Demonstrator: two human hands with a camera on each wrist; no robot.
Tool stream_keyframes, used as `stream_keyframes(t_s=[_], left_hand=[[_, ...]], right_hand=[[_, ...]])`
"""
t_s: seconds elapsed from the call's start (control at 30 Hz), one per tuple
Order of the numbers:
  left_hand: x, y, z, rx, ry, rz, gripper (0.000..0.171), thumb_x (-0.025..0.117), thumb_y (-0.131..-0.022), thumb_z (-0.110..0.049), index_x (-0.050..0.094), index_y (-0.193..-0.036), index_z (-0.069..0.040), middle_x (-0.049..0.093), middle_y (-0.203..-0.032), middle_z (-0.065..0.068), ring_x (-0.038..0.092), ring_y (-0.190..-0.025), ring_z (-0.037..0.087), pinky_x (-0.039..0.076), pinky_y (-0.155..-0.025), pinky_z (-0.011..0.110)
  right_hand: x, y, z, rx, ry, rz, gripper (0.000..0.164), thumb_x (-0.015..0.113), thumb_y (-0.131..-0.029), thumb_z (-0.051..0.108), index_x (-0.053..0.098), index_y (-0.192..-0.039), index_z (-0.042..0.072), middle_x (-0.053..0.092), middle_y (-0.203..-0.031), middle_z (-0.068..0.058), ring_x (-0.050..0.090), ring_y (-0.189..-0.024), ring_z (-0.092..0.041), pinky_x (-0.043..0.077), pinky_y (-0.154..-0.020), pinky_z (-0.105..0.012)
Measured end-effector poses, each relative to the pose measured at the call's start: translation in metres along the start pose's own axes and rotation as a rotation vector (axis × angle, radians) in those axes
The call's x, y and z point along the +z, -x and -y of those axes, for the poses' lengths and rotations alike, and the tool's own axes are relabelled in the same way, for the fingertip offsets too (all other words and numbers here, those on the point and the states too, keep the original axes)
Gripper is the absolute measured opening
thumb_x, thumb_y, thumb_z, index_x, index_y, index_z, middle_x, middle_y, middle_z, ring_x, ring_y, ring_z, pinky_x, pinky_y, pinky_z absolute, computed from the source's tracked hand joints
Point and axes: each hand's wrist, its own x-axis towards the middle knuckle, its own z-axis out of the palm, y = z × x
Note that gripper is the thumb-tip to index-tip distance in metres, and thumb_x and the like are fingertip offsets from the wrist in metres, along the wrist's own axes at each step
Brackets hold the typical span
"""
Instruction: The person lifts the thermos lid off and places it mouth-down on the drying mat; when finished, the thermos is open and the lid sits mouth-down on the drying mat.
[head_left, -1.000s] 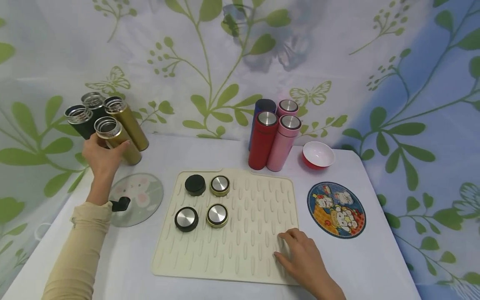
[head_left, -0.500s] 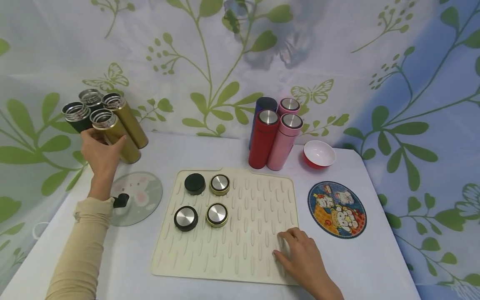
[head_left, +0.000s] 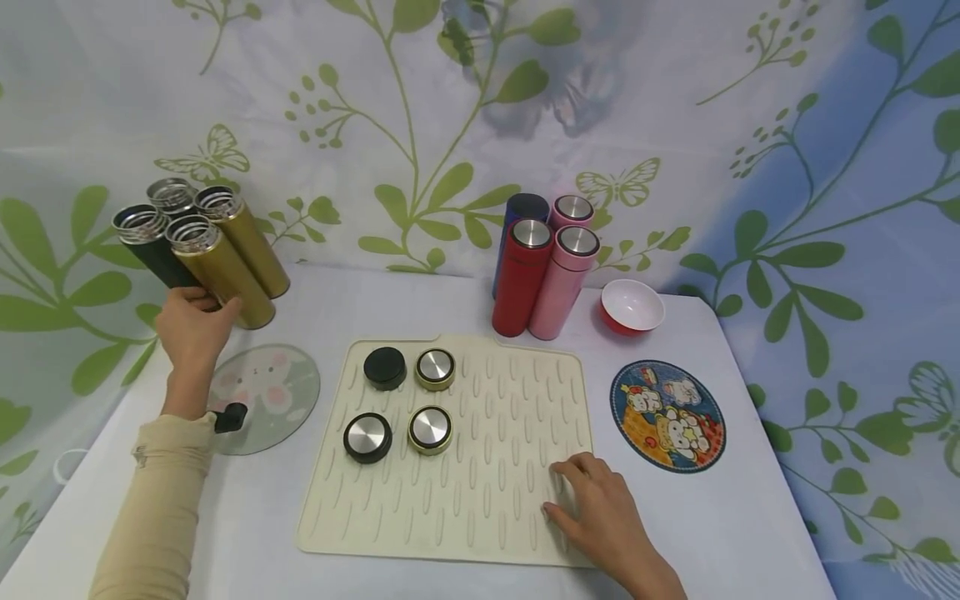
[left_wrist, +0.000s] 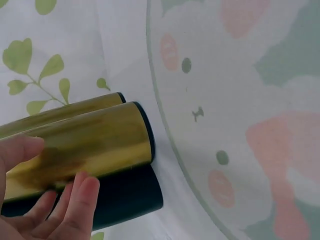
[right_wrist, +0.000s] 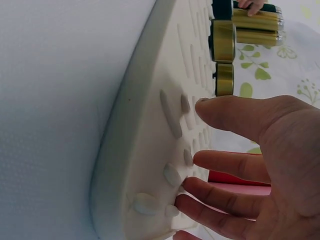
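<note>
In the head view my left hand (head_left: 193, 332) is at the front of a gold thermos flask (head_left: 228, 275), thumb and fingers spread loosely beside it. The left wrist view shows the thumb (left_wrist: 31, 146) apart from the fingers (left_wrist: 82, 197), not closed round the flask; whether a fingertip touches it I cannot tell. That flask stands lidless, close against another gold flask (head_left: 243, 237) and a dark green flask (head_left: 161, 254); a further dark one (head_left: 172, 193) is behind. My right hand (head_left: 598, 515), fingers loosely bent and holding nothing, is at the cream mat's (head_left: 517, 500) right edge.
On the mat are two black-rimmed lids (head_left: 385, 368) and two gold-rimmed lids (head_left: 431, 428). Capped red (head_left: 517, 283), pink (head_left: 561, 287) and blue flasks stand at the back, beside a red-and-white bowl (head_left: 632, 307). Round mats (head_left: 281, 392) lie left and right (head_left: 667, 417).
The front gold flask has shifted back and left, against the other flasks. My left hand has slid lower and loosened from it. The right hand has stayed put.
</note>
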Motion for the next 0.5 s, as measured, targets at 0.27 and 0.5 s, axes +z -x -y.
stream_keyframes(t_s=[0.27, 0.5], left_hand=[[0.001, 0.017, 0.000, 0.060, 0.045, 0.113, 0.045, 0.064, -0.093, -0.039, 0.066, -0.114, 0.000, 0.061, -0.074, -0.015, 0.057, -0.060, -0.003, 0.045, -0.055, 0.018], [0.020, 0.032, -0.017, 0.187, 0.133, 0.266, 0.047, 0.064, -0.096, -0.037, 0.064, -0.121, 0.002, 0.072, -0.096, 0.012, 0.063, -0.066, -0.002, 0.051, -0.058, 0.015]], right_hand=[[0.003, 0.002, -0.002, -0.003, 0.002, -0.014, 0.049, 0.092, -0.069, 0.029, 0.073, -0.110, 0.011, 0.060, -0.103, -0.001, 0.055, -0.090, -0.019, 0.043, -0.072, -0.038], [0.002, 0.003, 0.001, -0.003, 0.009, -0.009, 0.048, 0.091, -0.070, 0.029, 0.072, -0.111, 0.011, 0.058, -0.104, -0.001, 0.054, -0.090, -0.019, 0.043, -0.071, -0.038]])
